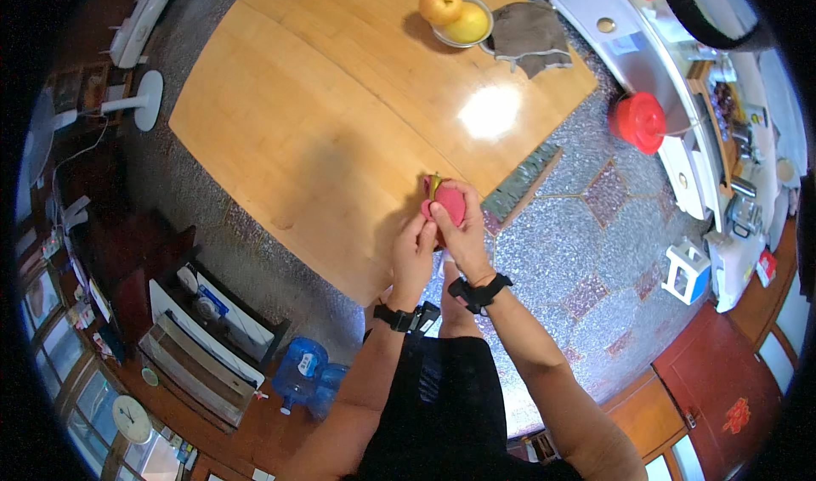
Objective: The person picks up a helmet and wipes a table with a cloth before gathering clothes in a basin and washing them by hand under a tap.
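Observation:
In front of me, at the near right edge of the wooden table (287,98), both my hands hold a small pink object (451,205). A narrow yellowish-green strip runs along its upper left part; exactly what it is cannot be made out. My right hand (466,239) wraps its right side, thumb across the front. Fingers and thumb of my left hand (411,258) pinch its lower left edge, close to the right thumb. The fingers hide much of its underside. Each wrist wears a black strap.
A bowl (488,35) holding a red-yellow apple (440,6) and a yellow fruit (468,23) stands at the table's far side, beside a grey-brown cloth (532,35). A red lidded bucket (639,123) and a plastic stool (687,270) are right; blue water bottles (301,369) are lower left.

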`<state>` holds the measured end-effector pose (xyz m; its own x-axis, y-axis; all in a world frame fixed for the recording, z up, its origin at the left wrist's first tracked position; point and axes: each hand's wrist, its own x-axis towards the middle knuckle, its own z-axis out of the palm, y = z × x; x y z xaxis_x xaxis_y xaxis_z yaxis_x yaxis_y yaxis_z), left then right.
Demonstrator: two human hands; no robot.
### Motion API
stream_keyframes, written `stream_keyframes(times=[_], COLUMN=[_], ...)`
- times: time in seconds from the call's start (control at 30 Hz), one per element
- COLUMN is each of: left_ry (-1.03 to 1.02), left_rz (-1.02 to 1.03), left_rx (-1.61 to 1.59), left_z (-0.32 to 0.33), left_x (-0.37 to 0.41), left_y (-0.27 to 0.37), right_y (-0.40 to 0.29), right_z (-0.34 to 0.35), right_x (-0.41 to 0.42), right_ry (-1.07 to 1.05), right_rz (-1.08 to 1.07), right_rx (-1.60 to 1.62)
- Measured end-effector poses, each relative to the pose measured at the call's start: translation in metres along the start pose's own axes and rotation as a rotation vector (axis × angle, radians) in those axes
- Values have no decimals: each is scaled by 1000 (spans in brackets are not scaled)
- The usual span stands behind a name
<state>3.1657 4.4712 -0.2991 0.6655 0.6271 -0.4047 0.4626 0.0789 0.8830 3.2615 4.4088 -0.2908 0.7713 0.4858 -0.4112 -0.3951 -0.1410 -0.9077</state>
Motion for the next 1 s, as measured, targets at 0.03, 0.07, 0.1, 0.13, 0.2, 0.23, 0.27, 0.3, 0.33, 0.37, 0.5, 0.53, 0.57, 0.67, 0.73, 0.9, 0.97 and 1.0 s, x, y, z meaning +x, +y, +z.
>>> stream_keyframes(times=[0.03, 0.07, 0.1, 0.13, 0.2, 0.23, 0.27, 0.3, 0.33, 0.37, 0.5, 0.53, 0.57, 0.67, 0.73, 0.9, 0.97, 1.0], left_ry=[5, 8, 11, -65, -57, -54, 1, -3, 5, 7, 175, 200, 222, 314, 299, 436, 456, 463], left_rz=[-83, -168, -252, -333, -357, -372, -364, -342, -318, -297, -8, -24, -40, 82, 125, 340, 340, 339], left_rx=[-193, -387, -583, -766, -926, -1006, -1011, -1013, -1012, -1009, -381, -427, -474, -368, -133, 268, 321, 345], left_z=[7, 14, 23, 23, 26, 26, 30, 28, 22, 18, 13, 7, 8, 37, 43, 54, 54, 56], left_x=[4, 8, 14, 21, 37, 45, 57, 70, 85, 101, 177, 197, 215, 254, 270, 274, 273, 274], left_y=[1, 2, 4, 34, 34, 38, 41, 34, 19, 11, 25, 27, 29, 35, 33, 37, 41, 42], right_y=[4, 7, 9, 5, -9, -16, -21, -32, -47, -56, -84, -91, -102, -104, -95, -87, -83, -76], right_z=[-1, -1, -5, -14, -26, -32, -39, -45, -51, -59, -93, -99, -107, -136, -128, -117, -117, -125], right_x=[1, 3, 6, 12, 23, 28, 40, 51, 64, 78, 153, 179, 205, 283, 301, 317, 306, 302], right_ry=[18, 36, 51, 47, -110, -188, -288, -336, -392, -442, 42, 116, 134, 207, 223, 181, 176, 149], right_rz=[-78, -157, -238, -280, -366, -403, -426, -448, -471, -490, -624, -744, -831, -786, -694, -486, -601, -647], right_rx=[-52, -104, -159, -271, -439, -524, -524, -613, -696, -779, -886, -854, -878, -1037, -1152, -1274, -1239, -1206])
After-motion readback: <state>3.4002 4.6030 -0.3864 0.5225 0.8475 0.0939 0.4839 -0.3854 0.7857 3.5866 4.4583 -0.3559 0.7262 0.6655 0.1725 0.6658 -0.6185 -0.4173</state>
